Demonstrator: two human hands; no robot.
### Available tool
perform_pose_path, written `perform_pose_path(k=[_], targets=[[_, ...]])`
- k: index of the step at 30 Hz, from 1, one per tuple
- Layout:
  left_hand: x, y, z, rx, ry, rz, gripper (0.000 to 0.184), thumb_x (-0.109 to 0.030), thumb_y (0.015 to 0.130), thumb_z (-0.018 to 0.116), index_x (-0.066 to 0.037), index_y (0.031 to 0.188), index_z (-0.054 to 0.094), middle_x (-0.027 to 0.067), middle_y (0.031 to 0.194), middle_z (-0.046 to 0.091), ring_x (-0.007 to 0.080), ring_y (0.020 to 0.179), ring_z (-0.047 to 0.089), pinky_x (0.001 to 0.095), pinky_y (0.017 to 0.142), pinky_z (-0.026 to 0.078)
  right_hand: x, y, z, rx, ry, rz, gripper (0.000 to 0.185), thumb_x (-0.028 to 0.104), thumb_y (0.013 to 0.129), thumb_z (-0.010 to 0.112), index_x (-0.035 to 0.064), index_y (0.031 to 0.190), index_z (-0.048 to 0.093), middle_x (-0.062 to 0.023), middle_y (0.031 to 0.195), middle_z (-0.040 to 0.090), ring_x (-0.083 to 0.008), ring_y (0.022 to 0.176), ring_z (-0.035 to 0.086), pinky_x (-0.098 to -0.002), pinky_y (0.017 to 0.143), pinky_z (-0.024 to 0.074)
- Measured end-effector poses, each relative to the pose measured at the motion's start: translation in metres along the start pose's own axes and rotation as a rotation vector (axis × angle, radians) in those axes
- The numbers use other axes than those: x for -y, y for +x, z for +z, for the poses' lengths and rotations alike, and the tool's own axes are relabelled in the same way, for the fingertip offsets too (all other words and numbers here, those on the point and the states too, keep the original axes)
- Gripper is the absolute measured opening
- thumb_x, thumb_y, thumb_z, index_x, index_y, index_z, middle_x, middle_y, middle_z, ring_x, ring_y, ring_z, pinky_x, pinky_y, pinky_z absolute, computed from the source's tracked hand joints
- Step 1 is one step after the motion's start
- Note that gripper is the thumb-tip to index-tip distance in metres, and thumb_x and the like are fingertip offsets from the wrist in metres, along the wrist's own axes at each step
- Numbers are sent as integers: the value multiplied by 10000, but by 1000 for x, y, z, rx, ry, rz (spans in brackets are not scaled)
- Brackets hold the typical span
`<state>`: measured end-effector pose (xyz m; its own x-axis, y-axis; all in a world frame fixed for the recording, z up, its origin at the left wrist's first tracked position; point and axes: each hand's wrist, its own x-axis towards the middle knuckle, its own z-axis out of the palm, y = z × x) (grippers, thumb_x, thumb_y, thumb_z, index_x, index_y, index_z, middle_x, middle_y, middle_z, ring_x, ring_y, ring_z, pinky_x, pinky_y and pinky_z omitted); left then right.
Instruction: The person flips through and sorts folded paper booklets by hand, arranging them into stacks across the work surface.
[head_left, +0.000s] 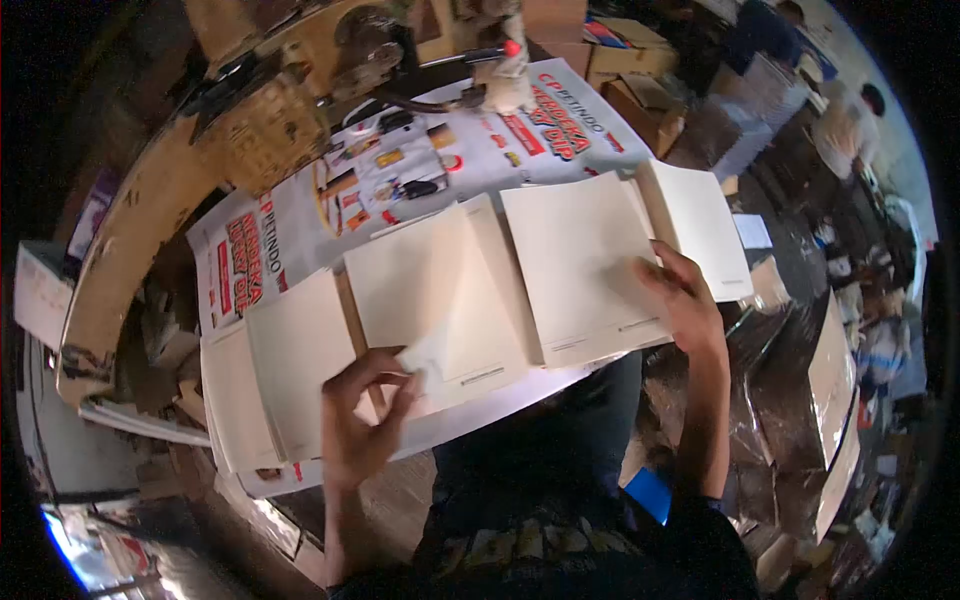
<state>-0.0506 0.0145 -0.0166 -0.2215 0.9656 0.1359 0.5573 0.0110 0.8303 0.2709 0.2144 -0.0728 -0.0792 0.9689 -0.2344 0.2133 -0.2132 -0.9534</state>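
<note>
Several stacks of cream paper sheets lie side by side on a printed poster [390, 165]. My left hand [368, 412] is at the lower edge of the middle-left stack [410, 290], thumb and fingers curled towards each other; a blurred, lifted sheet corner is beside its fingertips, and whether they grip it is unclear. My right hand [683, 300] rests at the right edge of another stack [575, 265], fingers bent and apart, with the fingertips over the sheets. Further stacks lie at the far left [300, 360] and far right [695, 225].
Behind the poster stands a machine part with a red knob [511, 48]. Cardboard boxes [630, 50] are at the back. Two people [765, 40] [848, 130] are at the upper right. Plastic-wrapped bundles [790, 400] lie to the right.
</note>
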Motion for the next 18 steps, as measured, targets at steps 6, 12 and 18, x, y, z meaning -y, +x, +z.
perform_pose_path(k=[6, 12, 18], targets=[[20, -34, -57, -74, 89, 93, 341, -186, 684, 827, -61, 959, 670, 129, 1122, 632, 266, 1076, 592, 428, 914, 469, 33, -34, 63, 295, 89, -287, 353, 58, 904, 551, -15, 1247, 520, -67, 997, 656, -91, 881, 589, -230, 793, 467], [52, -42, -69, 114, 357, -56, 390, -191, 677, 841, -36, 984, 655, 86, 1113, 629, 243, 988, 640, 375, 814, 548, 20, -53, 136, 250, 112, -135, 514, 199, 928, 629, -17, 1358, 450, -155, 1286, 544, -213, 1136, 526, -309, 968, 425], [67, -77, -102, -93, 136, -321, 242, -79, 836, 711, 8, 1049, 636, 69, 873, 673, 157, 776, 664, 280, 679, 544, 24, -56, 155, 527, 1, -342, 409, 153, 899, 649, -22, 1232, 490, -114, 1111, 636, -165, 1023, 612, -310, 890, 489]])
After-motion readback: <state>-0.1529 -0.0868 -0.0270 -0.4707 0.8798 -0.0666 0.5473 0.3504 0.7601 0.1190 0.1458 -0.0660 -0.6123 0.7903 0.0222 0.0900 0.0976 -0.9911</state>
